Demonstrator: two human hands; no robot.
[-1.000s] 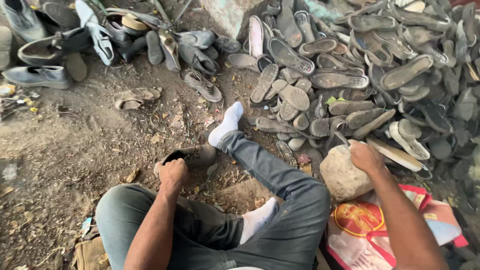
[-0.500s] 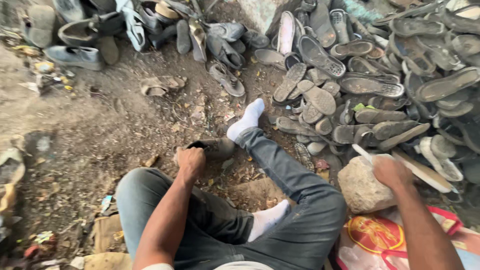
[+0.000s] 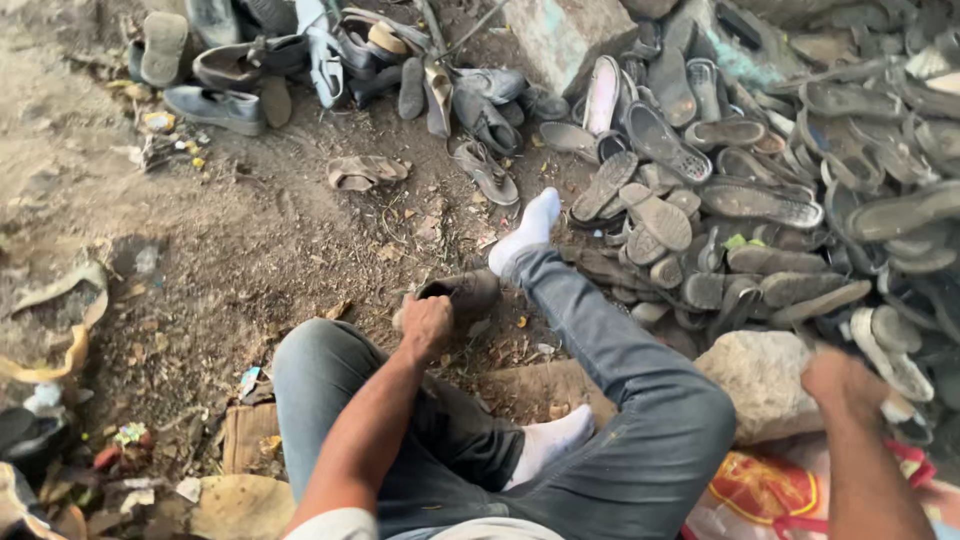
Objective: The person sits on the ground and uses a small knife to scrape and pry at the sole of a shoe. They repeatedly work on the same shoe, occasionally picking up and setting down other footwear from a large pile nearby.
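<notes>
I sit on the dirt in grey jeans and white socks, my legs folded in front of me. My left hand (image 3: 425,325) grips a dark brown shoe (image 3: 468,292) that rests on the ground between my knees. My right hand (image 3: 845,383) is blurred. It hovers at the right edge of a pale rock (image 3: 752,375), with its fingers curled. Whether it holds anything is hidden by the blur. A pale flat sole (image 3: 893,365) lies just beyond it.
A large heap of worn dark soles and sandals (image 3: 760,170) fills the right side. More old shoes (image 3: 300,60) lie at the top left. A stone block (image 3: 565,35) stands at the top. A red and yellow printed sack (image 3: 765,490) lies under my right arm. Scraps and litter (image 3: 130,440) lie at the lower left.
My left hand has stayed on the brown shoe. My right hand has slid from above the rock to its right edge and lower.
</notes>
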